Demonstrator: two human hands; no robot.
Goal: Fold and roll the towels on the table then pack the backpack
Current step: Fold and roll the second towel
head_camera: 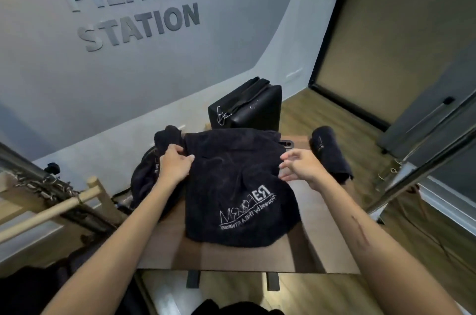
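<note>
We see two dark terry towels: one spread (239,185), one rolled (329,157), on the wooden table (322,245). Left hand (173,164) pinches fabric; right hand (300,166) hovers, fingers spread.

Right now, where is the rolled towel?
The rolled towel lies at the table's far right edge, just beyond the right hand and right of the spread towel.

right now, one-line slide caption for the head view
Left hand grips the black towel on the table; right hand hovers open.
</note>
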